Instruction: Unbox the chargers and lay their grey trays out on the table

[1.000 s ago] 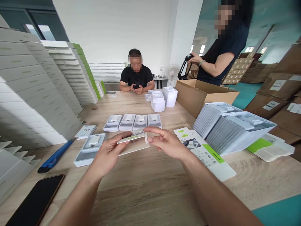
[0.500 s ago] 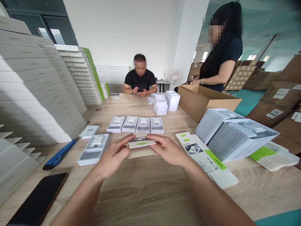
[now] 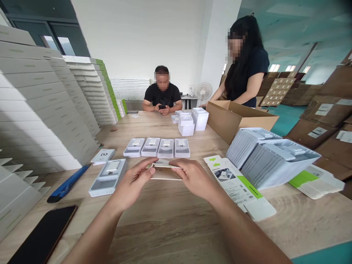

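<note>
Between my two hands is a small cardboard box [image 3: 166,173], its open end facing me. My left hand [image 3: 139,176] grips its left side, thumb near the front edge. On the right side, my right hand [image 3: 190,173] holds it with the fingers over the top. Just beyond stands a row of several white trays, such as this tray [image 3: 134,147], each with a small white device in it. Another tray [image 3: 108,178] with a white device lies left of my left hand. Flat printed cartons [image 3: 238,185] lie to the right of my right hand.
Tall stacks of white boxes [image 3: 52,88] line the left side. A blue utility knife [image 3: 67,184], a phone [image 3: 44,236] and leaflets [image 3: 103,156] lie at left. Nested trays [image 3: 280,161] and an open carton [image 3: 222,119] stand at right. Two people are across the table.
The box in my hands has tipped, so its printed flap no longer faces me and its open inside shows. The standing person has leaned left, an arm reaching toward the table.
</note>
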Available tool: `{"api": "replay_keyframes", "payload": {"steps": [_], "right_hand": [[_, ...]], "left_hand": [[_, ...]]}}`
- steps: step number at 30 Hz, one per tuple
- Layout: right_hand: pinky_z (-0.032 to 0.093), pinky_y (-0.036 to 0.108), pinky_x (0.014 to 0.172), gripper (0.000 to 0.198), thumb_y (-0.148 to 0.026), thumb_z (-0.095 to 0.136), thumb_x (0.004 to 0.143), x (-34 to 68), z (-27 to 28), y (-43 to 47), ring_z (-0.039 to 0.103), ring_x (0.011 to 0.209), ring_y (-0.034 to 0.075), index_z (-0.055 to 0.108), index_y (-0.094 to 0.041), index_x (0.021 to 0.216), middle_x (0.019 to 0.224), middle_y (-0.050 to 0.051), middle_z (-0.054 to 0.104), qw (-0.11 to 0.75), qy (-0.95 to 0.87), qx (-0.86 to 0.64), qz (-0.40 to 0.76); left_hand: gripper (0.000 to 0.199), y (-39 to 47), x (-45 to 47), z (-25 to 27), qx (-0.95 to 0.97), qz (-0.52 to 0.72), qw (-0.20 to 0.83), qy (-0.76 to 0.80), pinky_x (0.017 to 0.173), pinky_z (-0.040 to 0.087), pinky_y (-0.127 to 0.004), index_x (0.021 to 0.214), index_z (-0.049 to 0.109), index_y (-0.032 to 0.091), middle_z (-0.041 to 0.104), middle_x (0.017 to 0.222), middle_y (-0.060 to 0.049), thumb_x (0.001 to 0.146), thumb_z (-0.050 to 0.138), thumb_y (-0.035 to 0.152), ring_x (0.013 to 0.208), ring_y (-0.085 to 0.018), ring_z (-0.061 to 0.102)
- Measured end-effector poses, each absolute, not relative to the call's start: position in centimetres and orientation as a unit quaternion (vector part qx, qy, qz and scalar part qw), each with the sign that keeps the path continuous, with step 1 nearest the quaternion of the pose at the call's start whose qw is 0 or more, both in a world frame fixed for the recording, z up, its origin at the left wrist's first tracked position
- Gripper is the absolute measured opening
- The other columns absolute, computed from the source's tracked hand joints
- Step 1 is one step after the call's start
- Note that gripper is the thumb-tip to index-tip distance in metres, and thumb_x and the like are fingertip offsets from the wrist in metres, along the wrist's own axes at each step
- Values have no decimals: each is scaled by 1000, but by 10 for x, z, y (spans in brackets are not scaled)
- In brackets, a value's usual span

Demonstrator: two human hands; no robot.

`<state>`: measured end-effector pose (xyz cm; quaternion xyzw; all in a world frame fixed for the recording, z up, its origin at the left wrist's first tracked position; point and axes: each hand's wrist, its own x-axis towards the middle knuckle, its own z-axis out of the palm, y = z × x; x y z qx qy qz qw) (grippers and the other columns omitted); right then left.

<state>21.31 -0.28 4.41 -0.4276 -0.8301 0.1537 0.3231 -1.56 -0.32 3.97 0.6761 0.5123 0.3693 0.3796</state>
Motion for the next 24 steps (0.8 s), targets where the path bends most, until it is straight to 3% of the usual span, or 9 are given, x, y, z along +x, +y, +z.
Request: {"api": "replay_keyframes", "payload": {"steps": [5, 9, 14, 19, 24], "right_hand": [[49, 29, 85, 27, -22, 48, 98, 213, 38, 2, 68, 101, 19, 67, -23, 118, 111, 4, 73, 362, -814, -424, 165], [49, 30, 90, 27, -23, 50, 98, 211, 35, 4, 67, 103, 18, 68, -25, 117, 113, 3, 73, 387, -813, -390, 191], [48, 33, 96, 23, -28, 60, 93, 210, 37, 2, 64, 109, 21, 72, -24, 111, 116, 6, 71, 408, -805, -354, 246], [53, 31, 78, 33, -34, 56, 93, 218, 37, 4, 66, 80, 14, 67, -24, 123, 126, 6, 66, 396, -723, -338, 454], [51, 28, 72, 36, -40, 62, 90, 225, 29, 13, 59, 67, 9, 67, -24, 122, 126, 6, 65, 388, -683, -312, 534]], "left_hand": [[47, -4, -16, 40, 665, 414, 399, 476, 94, 47, -43, 126, 61, 31, 52, 144, -2, 90, 46, 58, 112, -28, 57], [43, -3, -24, 44, 677, 367, 424, 476, 85, 49, -37, 121, 62, 31, 56, 139, -3, 84, 62, 53, 92, -21, 62], [35, -2, -28, 46, 673, 364, 446, 465, 75, 51, -31, 109, 65, 29, 57, 134, -2, 80, 69, 47, 93, -21, 62], [35, -2, -30, 47, 643, 403, 447, 475, 77, 51, -34, 107, 63, 26, 65, 108, -3, 80, 67, 49, 103, -26, 59], [35, -2, -34, 49, 642, 380, 480, 461, 72, 46, -28, 102, 61, 27, 58, 118, -1, 76, 74, 48, 89, -18, 59]]}}
